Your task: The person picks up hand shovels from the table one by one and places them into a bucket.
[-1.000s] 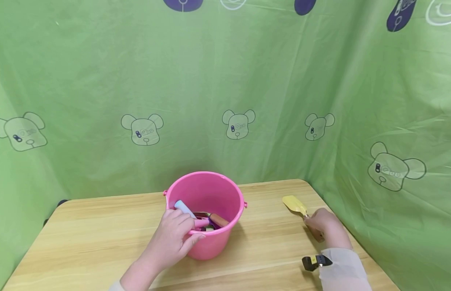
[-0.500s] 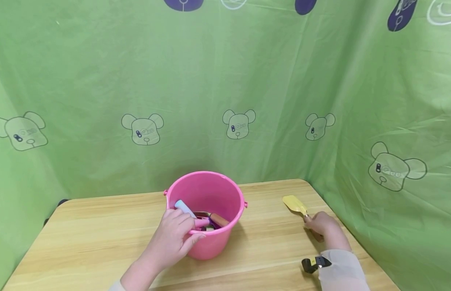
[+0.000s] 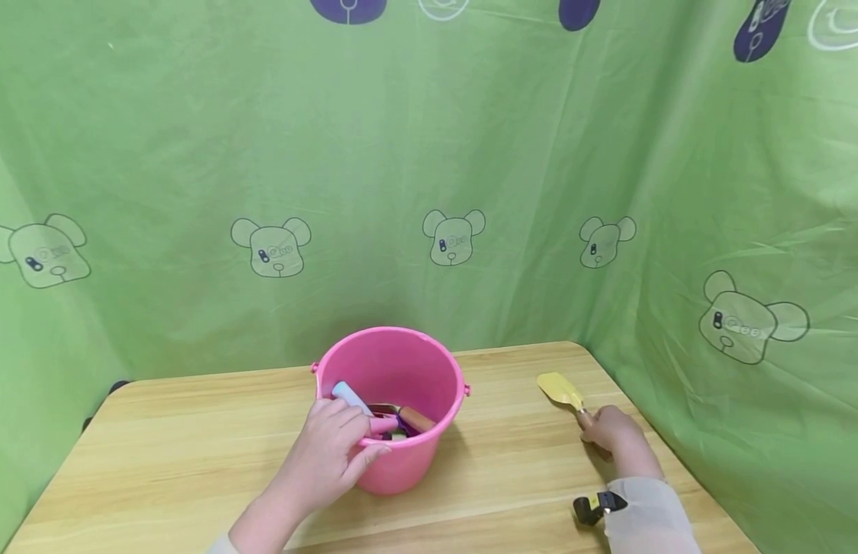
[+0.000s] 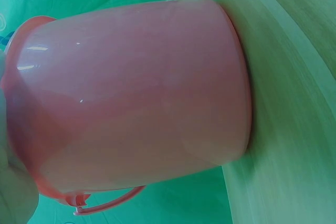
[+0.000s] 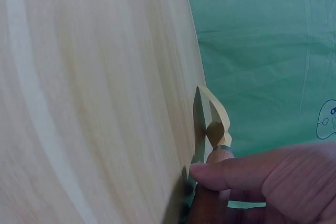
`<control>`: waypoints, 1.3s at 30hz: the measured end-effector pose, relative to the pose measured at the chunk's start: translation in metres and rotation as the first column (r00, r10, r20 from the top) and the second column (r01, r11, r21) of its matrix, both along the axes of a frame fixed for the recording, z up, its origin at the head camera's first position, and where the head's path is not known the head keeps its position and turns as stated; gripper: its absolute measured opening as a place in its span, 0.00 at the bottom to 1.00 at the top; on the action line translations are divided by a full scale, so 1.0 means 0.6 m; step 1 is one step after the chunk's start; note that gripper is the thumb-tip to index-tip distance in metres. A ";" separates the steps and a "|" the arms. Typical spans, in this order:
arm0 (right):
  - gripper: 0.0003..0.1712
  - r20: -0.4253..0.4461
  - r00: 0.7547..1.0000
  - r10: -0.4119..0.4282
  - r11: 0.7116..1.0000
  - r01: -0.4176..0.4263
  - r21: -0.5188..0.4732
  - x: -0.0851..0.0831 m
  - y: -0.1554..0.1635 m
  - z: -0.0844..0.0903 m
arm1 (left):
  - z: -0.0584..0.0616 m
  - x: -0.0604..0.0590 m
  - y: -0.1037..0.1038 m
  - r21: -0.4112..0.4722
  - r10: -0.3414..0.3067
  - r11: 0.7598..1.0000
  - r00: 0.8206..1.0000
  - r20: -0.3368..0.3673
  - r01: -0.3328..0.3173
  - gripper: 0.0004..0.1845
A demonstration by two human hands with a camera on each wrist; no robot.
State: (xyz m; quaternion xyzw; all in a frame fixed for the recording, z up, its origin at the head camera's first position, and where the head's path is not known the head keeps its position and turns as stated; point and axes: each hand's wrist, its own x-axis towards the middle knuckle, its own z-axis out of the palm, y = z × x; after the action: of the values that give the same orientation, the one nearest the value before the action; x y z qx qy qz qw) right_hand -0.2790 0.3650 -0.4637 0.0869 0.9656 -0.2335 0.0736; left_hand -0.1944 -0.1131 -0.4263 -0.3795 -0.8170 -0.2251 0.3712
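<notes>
A pink bucket (image 3: 401, 469) stands upright on the wooden table, and its smooth side fills much of the left wrist view. My left hand (image 3: 325, 446) grips the near left of its rim, thumb outside and fingers over the edge. Inside lie a light blue handle (image 3: 350, 396), a pink handle (image 3: 383, 424) and an orange-brown handle (image 3: 417, 419); their lower parts are hidden. At the table's right side my right hand (image 3: 619, 435) pinches the wooden handle (image 5: 210, 198) of a small yellow trowel (image 3: 560, 389). The trowel's blade points away from me, low over the table.
The wooden table (image 3: 193, 446) has its right edge close beside my right hand. A green curtain (image 3: 373, 169) with bear prints hangs behind and on both sides. The bucket's carrying handle (image 4: 113, 202) hangs down on its far side. A black wrist camera (image 3: 598, 506) sits at my right cuff.
My right hand has shifted very slightly on the trowel's handle, and the trowel stays in place. The left hand and the bucket have not moved.
</notes>
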 end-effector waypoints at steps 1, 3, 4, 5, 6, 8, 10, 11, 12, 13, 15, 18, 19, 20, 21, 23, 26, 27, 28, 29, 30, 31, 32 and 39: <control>0.16 -0.002 1.000 0.004 1.000 -0.004 -0.001 0.001 0.000 0.000 | 0.000 0.000 0.000 0.001 -0.001 1.000 1.000 0.000 0.001 0.18; 0.16 -0.003 1.000 0.005 1.000 -0.005 -0.003 0.002 0.000 -0.001 | -0.001 0.000 0.000 0.003 -0.003 1.000 1.000 -0.001 0.003 0.18; 0.15 -0.004 1.000 0.006 1.000 -0.006 -0.003 0.002 0.000 -0.001 | -0.001 0.000 0.000 0.003 -0.003 1.000 1.000 -0.001 0.003 0.18; 0.15 -0.004 1.000 0.006 1.000 -0.006 -0.005 0.002 0.000 -0.001 | -0.001 0.000 0.000 0.004 -0.003 1.000 1.000 -0.001 0.003 0.18; 0.15 -0.004 1.000 0.007 1.000 -0.007 -0.006 0.003 0.000 -0.001 | -0.001 0.000 0.000 0.005 -0.004 1.000 1.000 -0.001 0.004 0.18; 0.14 -0.003 1.000 0.003 1.000 -0.003 -0.011 0.003 0.000 0.000 | -0.001 0.000 0.000 0.005 -0.004 1.000 1.000 -0.001 0.004 0.18; 0.14 -0.005 1.000 0.006 1.000 -0.006 -0.015 0.004 -0.001 0.001 | -0.002 0.000 0.000 0.006 -0.004 1.000 1.000 -0.001 0.004 0.18; 0.14 -0.008 1.000 0.007 1.000 -0.007 -0.015 0.005 -0.002 0.002 | -0.002 0.000 0.000 0.006 -0.004 1.000 1.000 -0.001 0.004 0.18; 0.14 -0.010 1.000 0.007 1.000 -0.007 -0.017 0.006 -0.003 0.004 | -0.001 0.000 0.000 0.006 -0.004 1.000 1.000 -0.001 0.004 0.18; 0.15 -0.013 1.000 0.009 1.000 -0.009 -0.016 0.007 -0.004 0.006 | -0.001 0.000 0.000 0.005 -0.003 1.000 1.000 0.000 0.003 0.18; 0.17 -0.021 1.000 0.020 1.000 -0.020 -0.005 0.009 -0.007 0.011 | 0.000 0.000 -0.001 0.004 -0.001 1.000 1.000 0.001 0.001 0.18; 0.21 -0.034 0.999 0.034 0.999 -0.034 0.013 0.012 -0.011 0.018 | 0.001 0.000 0.000 0.001 0.003 1.000 1.000 0.003 -0.003 0.17; 0.22 -0.041 0.998 0.041 0.999 -0.040 0.022 0.013 -0.013 0.021 | 0.001 0.001 0.000 0.001 0.004 1.000 1.000 0.003 -0.004 0.17; 0.23 -0.046 0.998 0.046 0.999 -0.045 0.025 0.013 -0.013 0.023 | 0.001 0.001 0.000 0.001 0.004 1.000 1.000 0.004 -0.004 0.17; 0.23 -0.053 0.997 0.050 0.998 -0.049 0.027 0.013 -0.014 0.025 | 0.001 0.001 0.000 0.002 0.003 1.000 1.000 0.004 -0.003 0.17; 0.24 -0.069 0.996 0.057 0.998 -0.055 0.032 0.013 -0.016 0.030 | 0.002 0.001 0.000 0.003 0.002 1.000 1.000 0.005 -0.002 0.17; 0.26 -0.087 0.994 0.070 0.997 -0.066 0.042 0.012 -0.018 0.036 | 0.001 0.001 0.000 0.006 0.001 1.000 1.000 0.006 -0.001 0.17; 0.27 -0.092 0.993 0.076 0.996 -0.072 0.048 0.011 -0.019 0.038 | 0.001 0.001 0.000 0.006 0.001 1.000 1.000 0.006 -0.001 0.17; 0.28 -0.094 0.992 0.080 0.996 -0.076 0.053 0.011 -0.021 0.040 | 0.001 0.001 0.001 0.007 0.002 1.000 1.000 0.006 -0.002 0.17; 0.28 -0.094 0.992 0.084 0.995 -0.078 0.060 0.011 -0.023 0.041 | 0.001 0.001 0.001 0.008 0.002 1.000 1.000 0.007 -0.002 0.17; 0.29 -0.093 0.992 0.088 0.994 -0.082 0.071 0.011 -0.025 0.043 | 0.000 0.001 0.001 0.008 0.003 1.000 1.000 0.008 -0.003 0.17; 0.29 -0.095 0.991 0.095 0.993 -0.088 0.079 0.011 -0.027 0.045 | 0.000 0.001 0.001 0.008 0.003 1.000 1.000 0.008 -0.003 0.17; 0.30 -0.092 0.991 0.099 0.992 -0.091 0.085 0.012 -0.030 0.047 | 0.000 0.001 0.001 0.008 0.003 1.000 1.000 0.008 -0.003 0.17; 0.31 -0.100 0.986 0.131 0.986 -0.119 0.118 0.014 -0.046 0.062 | 0.000 0.000 0.001 0.005 0.003 1.000 1.000 0.008 -0.003 0.17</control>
State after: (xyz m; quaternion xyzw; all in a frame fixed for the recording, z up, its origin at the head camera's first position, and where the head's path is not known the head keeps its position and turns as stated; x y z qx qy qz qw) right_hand -0.2704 0.3373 -0.4265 0.0176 0.9833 -0.1786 0.0312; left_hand -0.1942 -0.1126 -0.4265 -0.3765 -0.8186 -0.2281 0.3689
